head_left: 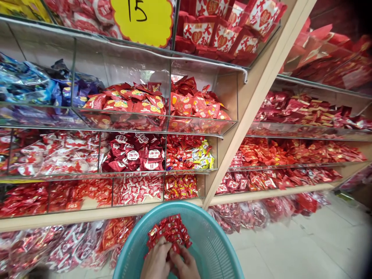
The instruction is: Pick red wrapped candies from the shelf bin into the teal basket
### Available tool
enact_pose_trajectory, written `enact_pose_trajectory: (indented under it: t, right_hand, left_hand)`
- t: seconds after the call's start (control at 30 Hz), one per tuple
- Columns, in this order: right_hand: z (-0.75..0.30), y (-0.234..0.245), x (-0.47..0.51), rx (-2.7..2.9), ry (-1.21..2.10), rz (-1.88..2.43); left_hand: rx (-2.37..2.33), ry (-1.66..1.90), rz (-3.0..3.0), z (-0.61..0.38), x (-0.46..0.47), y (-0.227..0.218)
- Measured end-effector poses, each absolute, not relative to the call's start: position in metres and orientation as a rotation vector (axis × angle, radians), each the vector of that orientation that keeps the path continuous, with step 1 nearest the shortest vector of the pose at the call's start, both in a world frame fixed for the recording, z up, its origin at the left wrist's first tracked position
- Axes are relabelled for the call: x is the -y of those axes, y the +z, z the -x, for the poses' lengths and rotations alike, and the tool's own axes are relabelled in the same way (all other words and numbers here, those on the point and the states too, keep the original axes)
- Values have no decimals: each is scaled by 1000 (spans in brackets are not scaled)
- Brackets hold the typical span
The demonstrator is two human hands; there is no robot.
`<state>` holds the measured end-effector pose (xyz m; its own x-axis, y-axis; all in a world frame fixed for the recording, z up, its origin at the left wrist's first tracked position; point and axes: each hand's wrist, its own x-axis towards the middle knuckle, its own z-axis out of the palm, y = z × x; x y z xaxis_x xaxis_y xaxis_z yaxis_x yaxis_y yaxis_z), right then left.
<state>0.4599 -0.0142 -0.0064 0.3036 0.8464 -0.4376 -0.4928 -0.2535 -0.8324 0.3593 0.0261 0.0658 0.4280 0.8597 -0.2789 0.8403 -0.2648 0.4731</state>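
Two bare hands gather a clump of red-wrapped candies (170,230) inside a teal basket (213,248) at the foot of a sweet shop's shelves. The left hand (156,260) and right hand (186,266) meet at the bottom edge of the view, fingers curled inward and pressed around the clump's near end; the fingertips are buried among the wrappers. The clump sits in the basket's near half, against the hands. Its long axis runs from the hands away towards the basket's far rim, with the narrower top pointing at the shelves. Single wrappers lie every which way.

Behind the basket, clear bins (116,120) hold red, blue and yellow sweets in rows. A yellow tag (142,19) marked 15 hangs on the top row. A pale wooden post (250,104) slants between two shelf units, and bagged sweets lie under the bottom shelf beside a tiled floor (305,244).
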Motion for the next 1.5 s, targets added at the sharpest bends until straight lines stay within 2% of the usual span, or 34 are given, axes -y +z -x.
enact_pose_trajectory:
  t: [0.23, 0.47, 0.77, 1.03, 1.3, 1.5]
  right_hand:
    - [-473, 10, 18, 357, 1374, 1395]
    - [-488, 17, 25, 317, 1479, 1401]
    - [-507, 23, 29, 284, 1477, 1409]
    - [-517, 49, 25, 332, 1466, 1430]
    - [-525, 73, -18, 353, 1439, 1331]
    - [-511, 76, -67, 277, 1477, 1351]
  left_hand:
    - [-1494, 128, -2092, -338, -54, 66]
    - [-1638, 43, -2220, -333, -93, 48]
    - [-1576, -83, -2282, -357, -94, 43]
    - [-1573, -87, -2313, -355, -98, 31]
    - [-1545, -43, -2320, -351, -94, 25]
    - [-1574, -14, -2336, -347, -92, 38]
